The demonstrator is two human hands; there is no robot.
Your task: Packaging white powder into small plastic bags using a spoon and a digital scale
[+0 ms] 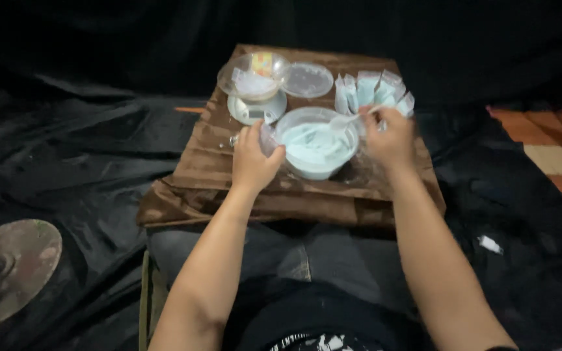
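Observation:
My left hand (253,159) grips a small clear plastic pouch (267,138) against the left rim of a clear round tub (317,168) that holds pale blue powder. My right hand (391,138) holds a white plastic spoon (344,121) by its handle, with the bowl of the spoon over the tub. Both hands rest at the near part of a low table under a brown cloth (196,175). Behind the tub stand several filled pale blue pouches (373,92) in a cluster.
A small round scale (257,110) at the back carries a clear bowl (252,77) with a pouch inside. A clear round lid (307,80) lies beside it. Black cloth (66,156) covers the floor all around. A round rusty metal disc (14,266) lies at the lower left.

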